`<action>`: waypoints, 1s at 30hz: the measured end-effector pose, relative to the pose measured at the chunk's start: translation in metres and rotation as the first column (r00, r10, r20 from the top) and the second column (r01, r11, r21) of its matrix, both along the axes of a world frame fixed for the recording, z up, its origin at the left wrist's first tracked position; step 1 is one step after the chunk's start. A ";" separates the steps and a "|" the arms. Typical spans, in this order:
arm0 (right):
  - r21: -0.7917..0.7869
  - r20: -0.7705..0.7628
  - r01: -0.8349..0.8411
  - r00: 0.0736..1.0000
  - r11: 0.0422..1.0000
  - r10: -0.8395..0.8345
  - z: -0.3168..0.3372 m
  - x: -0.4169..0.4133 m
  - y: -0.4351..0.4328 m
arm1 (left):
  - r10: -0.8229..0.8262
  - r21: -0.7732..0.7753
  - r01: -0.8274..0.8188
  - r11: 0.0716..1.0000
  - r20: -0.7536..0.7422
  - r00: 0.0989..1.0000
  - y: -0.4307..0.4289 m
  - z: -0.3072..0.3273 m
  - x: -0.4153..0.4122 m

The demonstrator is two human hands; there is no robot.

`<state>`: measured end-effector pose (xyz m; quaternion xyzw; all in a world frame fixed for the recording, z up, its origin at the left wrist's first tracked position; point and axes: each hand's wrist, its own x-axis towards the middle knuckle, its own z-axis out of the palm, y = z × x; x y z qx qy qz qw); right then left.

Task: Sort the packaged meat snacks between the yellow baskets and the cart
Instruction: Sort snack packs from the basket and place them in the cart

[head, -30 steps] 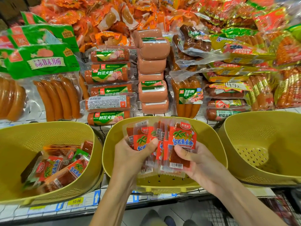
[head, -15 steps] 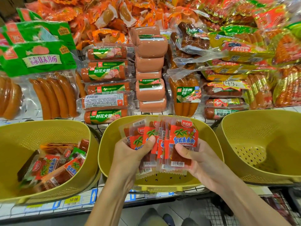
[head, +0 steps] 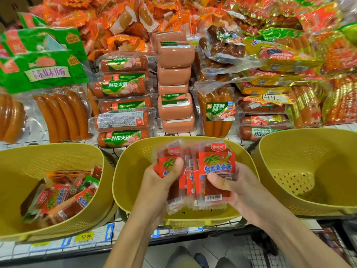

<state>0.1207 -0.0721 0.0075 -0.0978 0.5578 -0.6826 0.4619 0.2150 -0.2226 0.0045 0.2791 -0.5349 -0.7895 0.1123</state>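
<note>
Left hand [head: 160, 183] and right hand [head: 241, 188] are curled round a fanned bundle of snack packets [head: 217, 169], thumbs pressed on the glossy red fronts, held above the middle basket [head: 133, 171]. Loose packets [head: 58, 198] are heaped in the left basket [head: 58, 153]; the right basket [head: 309, 151] is seen just beside. All three are perforated yellow plastic, set on a white wire shelf [head: 17, 145] before stacked sausages [head: 123, 88].

One head view (wide-angle), close, facing forward-down toward shelf [head: 17, 146]
</note>
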 end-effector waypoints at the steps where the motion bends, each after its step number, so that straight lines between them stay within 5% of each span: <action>1: -0.023 0.036 0.025 0.999 0.999 -0.024 -0.001 -0.001 0.004 | 0.043 0.009 -0.043 0.999 -0.002 0.999 -0.002 -0.001 0.000; 10: -0.212 0.265 0.145 0.960 0.966 -0.086 -0.005 0.003 0.024 | -0.041 0.132 0.047 0.990 -0.053 0.998 0.002 0.006 -0.003; 20: -0.169 0.218 0.521 0.848 0.837 -0.484 -0.003 0.063 0.100 | -0.337 -0.074 0.340 0.938 0.045 0.940 0.048 0.012 -0.019; 23: -0.019 0.136 0.677 0.731 0.736 -0.669 -0.005 0.096 0.128 | -0.485 -0.121 0.481 0.868 -0.009 0.874 0.086 0.007 -0.021; 30: 0.169 -0.007 0.957 0.241 0.237 -0.970 -0.024 0.170 0.200 | -0.753 -0.185 0.736 0.651 -0.036 0.657 0.194 -0.011 -0.015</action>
